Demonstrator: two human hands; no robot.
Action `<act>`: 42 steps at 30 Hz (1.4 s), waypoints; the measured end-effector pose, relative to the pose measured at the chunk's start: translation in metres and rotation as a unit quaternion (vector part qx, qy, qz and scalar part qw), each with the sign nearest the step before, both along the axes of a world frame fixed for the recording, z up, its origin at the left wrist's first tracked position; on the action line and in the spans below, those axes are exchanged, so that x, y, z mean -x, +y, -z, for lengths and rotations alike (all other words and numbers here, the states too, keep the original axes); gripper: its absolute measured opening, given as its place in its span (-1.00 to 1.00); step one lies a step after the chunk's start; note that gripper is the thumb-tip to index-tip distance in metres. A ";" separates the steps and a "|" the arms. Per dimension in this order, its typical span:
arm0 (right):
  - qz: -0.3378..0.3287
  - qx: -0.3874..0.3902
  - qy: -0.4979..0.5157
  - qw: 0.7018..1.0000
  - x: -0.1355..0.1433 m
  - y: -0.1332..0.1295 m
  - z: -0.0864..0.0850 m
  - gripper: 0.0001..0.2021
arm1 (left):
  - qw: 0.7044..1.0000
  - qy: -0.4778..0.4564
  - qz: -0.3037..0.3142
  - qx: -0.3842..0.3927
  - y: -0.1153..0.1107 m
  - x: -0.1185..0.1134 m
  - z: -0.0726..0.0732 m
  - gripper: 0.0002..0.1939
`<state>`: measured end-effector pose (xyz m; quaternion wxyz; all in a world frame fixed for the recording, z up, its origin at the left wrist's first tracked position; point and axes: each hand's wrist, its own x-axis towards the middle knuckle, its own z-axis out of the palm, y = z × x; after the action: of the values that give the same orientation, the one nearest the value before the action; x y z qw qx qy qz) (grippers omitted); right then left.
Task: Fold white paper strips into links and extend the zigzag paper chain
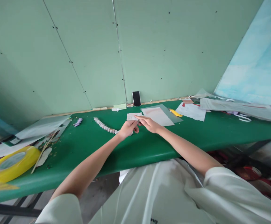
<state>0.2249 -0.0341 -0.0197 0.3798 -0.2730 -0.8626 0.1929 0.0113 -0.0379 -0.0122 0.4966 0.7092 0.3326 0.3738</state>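
My left hand (127, 128) is closed, thumb and fingers pinching a small greyish piece too small to make out. Against those fingertips, my right hand (149, 124) brings its fingers together at the same piece; its thumb is hidden. A chain of folded pale paper links (105, 127) curves over the green tabletop and passes behind my left hand, where I cannot tell whether it joins the held piece. Just beyond my fingers lies a small white paper (131, 116). Right of that, a larger white sheet (157, 116) rests on a clear sheet (174, 117).
A phone (136, 98) leans on the wall. Rightward lie a yellow cutter (176, 113), loose papers (192, 111) and a stack of sheets (243, 108). Leftward are a small purple folded piece (78, 122), a thin stick (43, 153) and a yellow tape roll (31, 158) near the front edge.
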 end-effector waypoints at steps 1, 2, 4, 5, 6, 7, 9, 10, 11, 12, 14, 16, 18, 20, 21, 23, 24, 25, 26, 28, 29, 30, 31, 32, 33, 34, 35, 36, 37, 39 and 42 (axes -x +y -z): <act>-0.001 0.003 0.006 1.000 0.001 0.001 0.000 -0.45 | 1.000 0.001 0.000 0.003 0.000 0.000 0.000 -0.54; -0.002 0.005 0.012 1.000 0.002 0.002 0.001 -0.46 | 1.000 0.002 0.000 0.008 0.000 0.000 0.000 -0.54; -0.003 0.010 0.029 1.000 0.005 0.004 0.002 -0.50 | 1.000 0.000 0.000 0.021 0.000 0.000 0.000 -0.54; -0.003 0.015 0.038 0.999 0.006 0.005 0.003 -0.52 | 1.000 -0.003 0.000 0.030 0.000 0.000 0.000 -0.53; -0.002 0.020 0.047 0.999 0.007 0.006 0.004 -0.54 | 0.999 -0.006 0.001 0.039 0.000 0.000 0.000 -0.52; -0.002 0.027 0.055 0.998 0.008 0.007 0.004 -0.55 | 0.999 -0.010 0.003 0.048 0.000 0.000 0.000 -0.51; 0.000 0.040 0.070 0.997 0.010 0.008 0.005 -0.57 | 0.998 -0.022 0.009 0.066 -0.001 -0.001 -0.001 -0.49; 0.002 0.046 0.075 0.996 0.011 0.008 0.005 -0.57 | 0.997 -0.028 0.010 0.074 -0.002 -0.001 -0.001 -0.48; 0.003 0.051 0.079 0.996 0.011 0.007 0.005 -0.57 | 0.996 -0.034 0.011 0.081 -0.002 -0.001 -0.001 -0.47; 0.005 0.055 0.082 0.995 0.012 0.007 0.005 -0.57 | 0.995 -0.038 0.010 0.086 -0.003 -0.001 -0.001 -0.47; 0.008 0.061 0.085 0.995 0.013 0.006 0.004 -0.56 | 0.995 -0.042 0.010 0.092 -0.003 -0.001 0.000 -0.47; 0.008 0.064 0.089 0.994 0.013 0.005 0.004 -0.57 | 0.995 -0.037 0.012 0.089 -0.002 -0.001 0.001 -0.47; 0.006 0.068 0.094 0.993 0.013 0.004 0.004 -0.56 | 0.997 -0.024 0.015 0.074 0.000 -0.001 0.002 -0.48; 0.005 0.074 0.100 0.992 0.014 0.004 0.004 -0.56 | 0.999 -0.007 0.016 0.048 0.002 0.000 0.003 -0.50; 0.004 0.077 0.103 0.992 0.014 0.003 0.004 -0.56 | 0.999 0.002 0.015 0.034 0.003 0.000 0.004 -0.51; 0.003 0.087 0.110 0.990 0.015 0.002 0.002 -0.56 | 1.000 0.021 0.010 0.005 0.004 0.000 0.004 -0.54; 0.002 0.094 0.114 0.989 0.015 0.002 0.002 -0.56 | 0.999 0.031 0.007 -0.010 0.004 0.000 0.003 -0.55; 0.001 0.103 0.120 0.987 0.015 0.001 0.001 -0.56 | 0.999 0.040 0.003 -0.024 0.003 0.000 0.003 -0.56; -0.001 0.114 0.127 0.985 0.014 0.001 0.000 -0.56 | 0.998 0.047 0.000 -0.036 0.003 0.000 0.002 -0.57; -0.006 0.137 0.144 0.980 0.013 0.001 -0.002 -0.56 | 0.997 0.060 -0.007 -0.055 0.001 0.001 0.001 -0.57; -0.007 0.146 0.153 0.977 0.012 0.002 -0.002 -0.56 | 0.996 0.066 -0.012 -0.061 0.001 0.001 0.000 -0.57; -0.008 0.151 0.160 0.975 0.011 0.002 -0.003 -0.57 | 0.995 0.073 -0.016 -0.066 0.000 0.001 0.000 -0.57; -0.008 0.154 0.166 0.974 0.010 0.003 -0.004 -0.59 | 0.994 0.080 -0.021 -0.071 0.000 0.001 0.000 -0.57; -0.007 0.154 0.168 0.974 0.009 0.004 -0.004 -0.60 | 0.993 0.087 -0.025 -0.076 0.000 0.002 0.000 -0.57; -0.007 0.152 0.168 0.974 0.008 0.005 -0.004 -0.61 | 0.992 0.093 -0.028 -0.081 0.000 0.002 0.000 -0.57; -0.007 0.151 0.167 0.974 0.007 0.005 -0.004 -0.62 | 0.991 0.098 -0.030 -0.087 0.000 0.002 0.001 -0.57; -0.007 0.150 0.167 0.975 0.007 0.006 -0.003 -0.62 | 0.990 0.100 -0.031 -0.093 0.000 0.002 0.001 -0.57; -0.007 0.150 0.167 0.974 0.007 0.007 -0.003 -0.63 | 0.990 0.102 -0.029 -0.098 0.001 0.002 0.002 -0.57; -0.007 0.151 0.168 0.974 0.007 0.007 -0.002 -0.63 | 0.989 0.103 -0.027 -0.102 0.001 0.002 0.002 -0.58; -0.008 0.153 0.168 0.974 0.008 0.007 -0.001 -0.63 | 0.988 0.110 -0.023 -0.108 0.002 0.003 0.003 -0.59; -0.006 0.153 0.165 0.974 0.008 0.007 -0.002 -0.62 | 0.985 0.121 -0.027 -0.119 0.002 0.004 0.002 -0.61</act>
<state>0.2166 -0.0274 -0.0179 0.4690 -0.2869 -0.7502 0.3673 0.0077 -0.0362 -0.0146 0.3547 0.7940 0.3624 0.3352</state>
